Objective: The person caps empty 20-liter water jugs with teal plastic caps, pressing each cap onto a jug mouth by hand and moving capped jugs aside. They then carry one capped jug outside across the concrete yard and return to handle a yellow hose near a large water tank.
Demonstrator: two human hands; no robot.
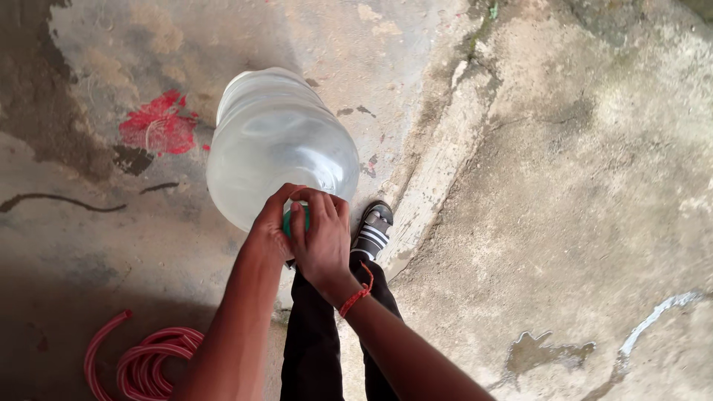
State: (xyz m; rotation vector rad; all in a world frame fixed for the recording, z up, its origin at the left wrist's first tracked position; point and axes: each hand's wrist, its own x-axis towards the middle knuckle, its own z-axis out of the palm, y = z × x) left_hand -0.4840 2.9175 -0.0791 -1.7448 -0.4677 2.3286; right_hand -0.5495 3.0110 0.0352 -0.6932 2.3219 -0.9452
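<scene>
Hands first: right hand curled over green cap, fingers bent and closed around its top and near side, red string bracelet at the wrist. Left hand pressed in from the other side, fingers wrapped shut on the same cap, thumb and forefinger arching over the rim to meet the right-hand fingertips. Cap mostly hidden, only a sliver of green showing between the two grips. Beneath both grips, large clear water jug, tilted away from the body, neck toward the hands, broad base pointing up-frame, pale and translucent with a bright sheen along the shoulder. Just beside the neck, on the right, one foot in black-and-white striped sandal, touching or nearly touching the jug's lower edge; cannot tell which. Black trousers running down between the forearms to the lower frame edge. Further out, on the left, red paint splash on the concrete floor, near the jug's far side. At lower left, coiled pink hose, well apart from the jug. Raised concrete seam running diagonally past the sandal toward the top. At lower right, small wet patch and thin pale streak, well apart from everything held.
</scene>
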